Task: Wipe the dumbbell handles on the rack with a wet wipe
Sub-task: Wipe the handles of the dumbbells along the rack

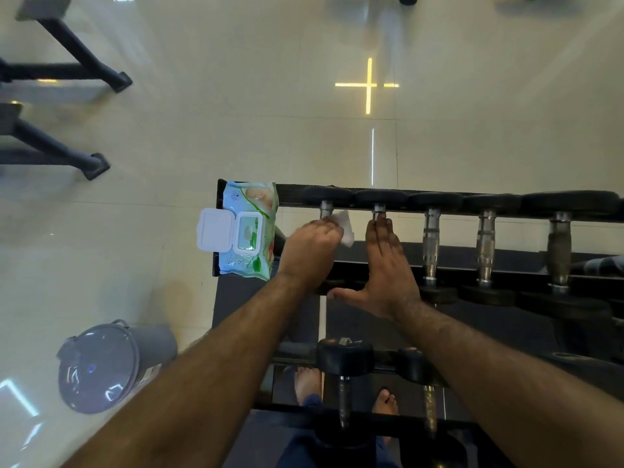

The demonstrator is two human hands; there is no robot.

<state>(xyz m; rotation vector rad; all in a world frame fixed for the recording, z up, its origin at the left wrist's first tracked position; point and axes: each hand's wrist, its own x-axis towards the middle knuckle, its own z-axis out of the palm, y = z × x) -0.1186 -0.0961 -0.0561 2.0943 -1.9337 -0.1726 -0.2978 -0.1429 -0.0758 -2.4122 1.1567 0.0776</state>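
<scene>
The left hand [312,246] grips a wet wipe [346,228] around the leftmost handle [326,209] (mostly hidden); the right hand [388,268], fingers straight, covers the next handle [379,208].

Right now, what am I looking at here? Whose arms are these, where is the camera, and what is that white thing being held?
There is no machine here: a person wears a wide-angle camera on the head, looking down at their own arms and bare feet. Below stands a dumbbell rack with a row of dumbbells on its top tier. The left hand grips a white wet wipe against the first dumbbell handle, cleaning it. The right hand lies flat with straight fingers along the second dumbbell handle, holding nothing. At the rack's left end sits the wipe pack with its lid flipped open. On the tiled floor stands a grey lidded bin.
</scene>
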